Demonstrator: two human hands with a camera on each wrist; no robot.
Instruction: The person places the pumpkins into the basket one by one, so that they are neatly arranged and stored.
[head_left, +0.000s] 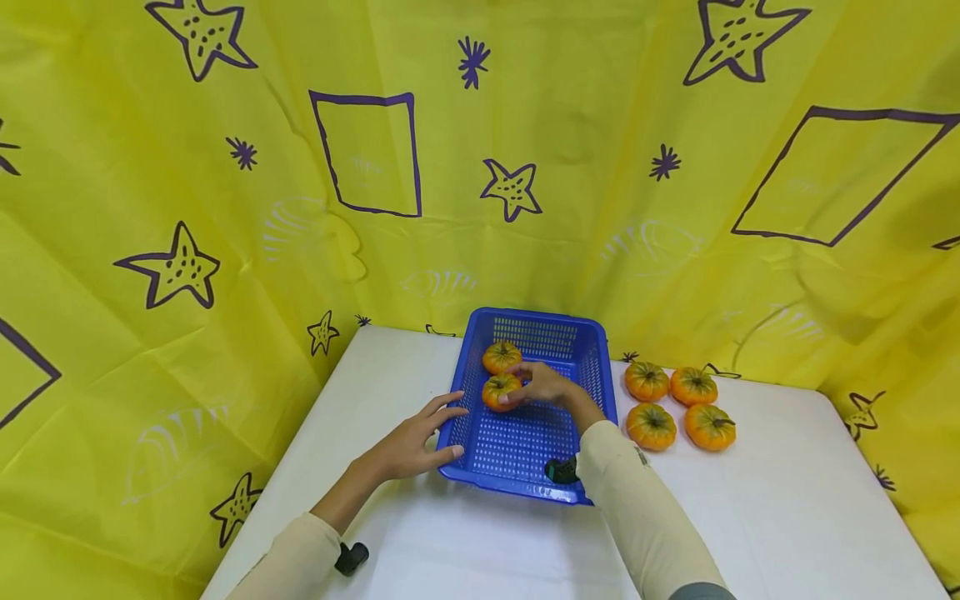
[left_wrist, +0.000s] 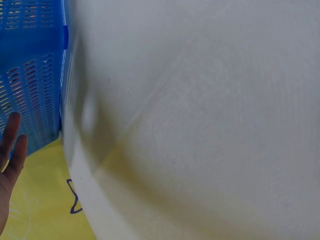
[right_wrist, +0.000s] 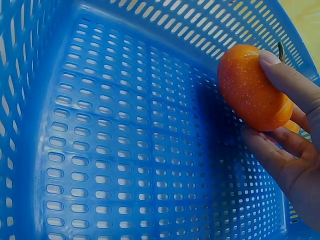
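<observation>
My right hand point(head_left: 546, 385) holds a small orange pumpkin point(head_left: 495, 393) inside a blue plastic basket point(head_left: 517, 442). In the right wrist view, thumb and fingers grip this pumpkin point(right_wrist: 252, 90) from opposite sides over the slotted basket floor point(right_wrist: 120, 150). Just beyond it, a second pumpkin point(head_left: 501, 357) lies against the basket's left side. My left hand point(head_left: 411, 442) is at the left rim with fingers extended and spread. Only some fingers of the left hand point(left_wrist: 6, 182) show in the left wrist view, beside the slotted basket wall point(left_wrist: 37, 100).
Right of the basket, several similar pumpkins point(head_left: 651, 427) sit grouped on the white table point(head_left: 780, 492). A yellow curtain point(head_left: 570, 125) with star drawings hangs behind and along both sides of the table. Dark wrist devices point(head_left: 351, 558) show at both sleeves.
</observation>
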